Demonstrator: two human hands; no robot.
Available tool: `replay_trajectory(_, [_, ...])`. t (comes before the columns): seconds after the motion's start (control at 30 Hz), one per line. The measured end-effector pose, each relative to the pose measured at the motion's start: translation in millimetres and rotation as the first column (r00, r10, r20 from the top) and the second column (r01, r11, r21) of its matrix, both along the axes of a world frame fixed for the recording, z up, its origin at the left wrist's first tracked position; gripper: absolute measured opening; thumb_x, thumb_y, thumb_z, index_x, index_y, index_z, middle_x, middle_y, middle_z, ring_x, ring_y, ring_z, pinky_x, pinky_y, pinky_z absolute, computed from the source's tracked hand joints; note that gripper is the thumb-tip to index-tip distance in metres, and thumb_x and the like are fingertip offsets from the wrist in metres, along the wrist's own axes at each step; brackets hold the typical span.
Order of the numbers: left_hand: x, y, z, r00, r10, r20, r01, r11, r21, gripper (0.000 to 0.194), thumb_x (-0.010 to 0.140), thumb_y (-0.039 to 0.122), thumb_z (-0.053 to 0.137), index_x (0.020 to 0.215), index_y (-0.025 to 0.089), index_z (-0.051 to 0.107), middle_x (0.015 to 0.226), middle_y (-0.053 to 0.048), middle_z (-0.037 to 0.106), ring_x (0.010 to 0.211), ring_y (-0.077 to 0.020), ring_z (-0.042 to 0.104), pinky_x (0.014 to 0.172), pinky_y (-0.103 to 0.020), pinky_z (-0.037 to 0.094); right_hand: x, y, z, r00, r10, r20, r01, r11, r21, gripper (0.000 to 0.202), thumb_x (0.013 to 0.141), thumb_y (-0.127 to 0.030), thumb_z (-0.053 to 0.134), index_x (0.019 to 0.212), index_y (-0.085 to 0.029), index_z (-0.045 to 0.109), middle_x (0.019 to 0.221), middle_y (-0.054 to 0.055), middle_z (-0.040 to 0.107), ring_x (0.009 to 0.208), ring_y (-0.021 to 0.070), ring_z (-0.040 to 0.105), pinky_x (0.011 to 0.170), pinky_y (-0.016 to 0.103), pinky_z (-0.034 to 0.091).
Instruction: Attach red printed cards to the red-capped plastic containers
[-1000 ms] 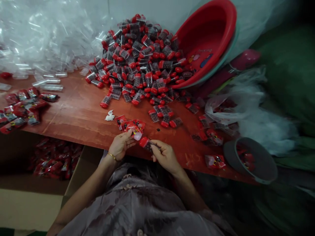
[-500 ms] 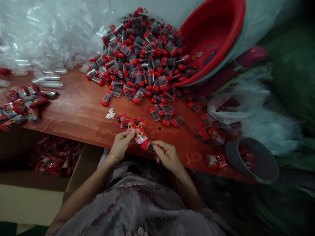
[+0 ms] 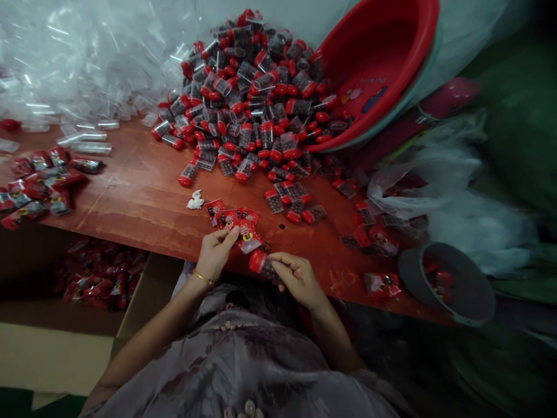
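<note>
My left hand (image 3: 220, 248) pinches a small red printed packet (image 3: 247, 237) with a clear lower end between thumb and fingers. Several similar flat red packets (image 3: 227, 217) lie on the table just beyond it. In my right hand (image 3: 298, 277) is a small clear tube (image 3: 263, 263) with a red cap and dark pellets inside, the cap pointing left toward the packet. Packet and tube are close, with a small gap between them. A scrap of white material (image 3: 195, 200) rests left of the packets.
A large heap of red-capped tubes (image 3: 248, 98) covers the back of the table. A red basin (image 3: 409, 35) leans at right. Clear tubes (image 3: 91, 52) pile at the left, above filled packets (image 3: 47, 180). A cardboard box (image 3: 56, 348) stands below; a grey bowl (image 3: 409, 276) sits at right.
The tube's red cap has shifted slightly down and away from the packet's end. Both hands stay in almost the same place, each with the same thing in it.
</note>
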State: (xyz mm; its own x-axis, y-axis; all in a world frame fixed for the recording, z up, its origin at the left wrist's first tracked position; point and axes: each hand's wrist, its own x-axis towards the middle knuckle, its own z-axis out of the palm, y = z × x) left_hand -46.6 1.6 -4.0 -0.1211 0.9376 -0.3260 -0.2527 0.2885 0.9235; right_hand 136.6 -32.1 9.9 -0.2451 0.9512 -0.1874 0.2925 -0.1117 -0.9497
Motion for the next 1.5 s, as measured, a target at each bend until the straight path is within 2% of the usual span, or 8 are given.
replay_trajectory(0.43, [0,-3,0.6,0.995,-0.07,-0.075,0.078,0.992,0.098,0.031,0.066,0.045,0.072,0.059,0.015,0.067,0.059,0.001,0.06,0.062,-0.0127,0.052,0.061,-0.023,0.042,-5,4,-6.5,0.99,-0.099,-0.104,0.089,0.992,-0.093,0.029,0.079,-0.042,0.051,0.081,-0.016,0.065,0.048,-0.005,0.049,0.036,0.0071,0.044,0.039,0.019,0.036])
replay_trajectory(0.53, [4,-4,3.4,0.996,-0.092,0.003,0.091,0.992,0.088,0.035,0.067,0.048,0.069,0.065,0.014,0.068,0.064,0.0,0.063,0.062,-0.0114,0.053,0.063,-0.023,0.044,-8,4,-13.4,0.983,-0.11,-0.148,0.098,0.991,-0.086,0.03,0.08,-0.043,0.05,0.081,-0.017,0.065,0.05,-0.006,0.049,0.036,0.0063,0.043,0.04,0.019,0.039])
replay_trajectory(0.63, [10,-5,7.1,0.988,-0.095,0.119,0.092,0.995,0.024,0.035,0.058,0.044,0.078,0.07,0.013,0.069,0.067,0.0,0.067,0.061,-0.0107,0.056,0.063,-0.023,0.047,-12,4,-17.4,0.98,-0.096,-0.177,0.087,0.995,-0.054,0.03,0.081,-0.043,0.05,0.082,-0.017,0.064,0.053,-0.005,0.051,0.036,0.0053,0.042,0.039,0.018,0.037])
replay_trajectory(0.73, [16,-6,7.8,0.976,-0.032,0.218,0.041,0.998,-0.037,0.039,0.047,0.034,0.085,0.075,0.013,0.068,0.071,-0.001,0.07,0.061,-0.0104,0.06,0.064,-0.023,0.049,-18,4,-18.9,0.977,-0.121,-0.174,0.121,0.993,-0.012,0.03,0.084,-0.043,0.048,0.087,-0.017,0.062,0.05,-0.006,0.049,0.037,0.0064,0.044,0.041,0.018,0.038])
replay_trajectory(1.07, [32,-10,-2.3,0.907,0.228,0.355,-0.18,0.97,-0.163,0.043,0.042,0.032,0.087,0.073,0.012,0.065,0.064,0.0,0.069,0.054,-0.0073,0.06,0.059,-0.019,0.047,-35,2,-25.2,0.952,-0.271,-0.141,0.28,0.959,0.051,0.034,0.09,-0.043,0.041,0.096,-0.015,0.059,0.043,-0.008,0.045,0.039,0.0088,0.046,0.046,0.02,0.041])
replay_trajectory(1.2, [34,-10,-2.0,0.905,0.205,0.373,-0.147,0.973,-0.18,0.042,0.041,0.03,0.088,0.072,0.012,0.065,0.067,-0.001,0.07,0.059,-0.0093,0.062,0.064,-0.021,0.047,-32,6,-23.4,0.958,-0.258,-0.124,0.268,0.96,0.076,0.033,0.089,-0.043,0.042,0.095,-0.016,0.059,0.042,-0.008,0.046,0.038,0.0083,0.046,0.044,0.019,0.04])
replay_trajectory(1.37, [28,-6,0.1,0.926,0.066,0.373,-0.003,0.986,-0.168,0.04,0.049,0.038,0.084,0.074,0.01,0.069,0.065,-0.002,0.067,0.057,-0.01,0.059,0.061,-0.023,0.046,-36,12,-22.9,0.979,-0.14,-0.146,0.145,0.989,0.026,0.035,0.088,-0.046,0.043,0.094,-0.016,0.06,0.042,-0.008,0.046,0.035,0.0078,0.045,0.041,0.019,0.039])
replay_trajectory(1.5, [23,-2,5.4,0.939,0.038,0.342,0.001,0.994,-0.113,0.036,0.051,0.033,0.084,0.076,0.011,0.071,0.069,-0.003,0.068,0.06,-0.0104,0.059,0.06,-0.022,0.046,-45,13,-24.7,0.97,-0.176,-0.168,0.185,0.982,0.038,0.033,0.088,-0.045,0.043,0.095,-0.016,0.059,0.043,-0.008,0.046,0.037,0.0082,0.046,0.043,0.019,0.04])
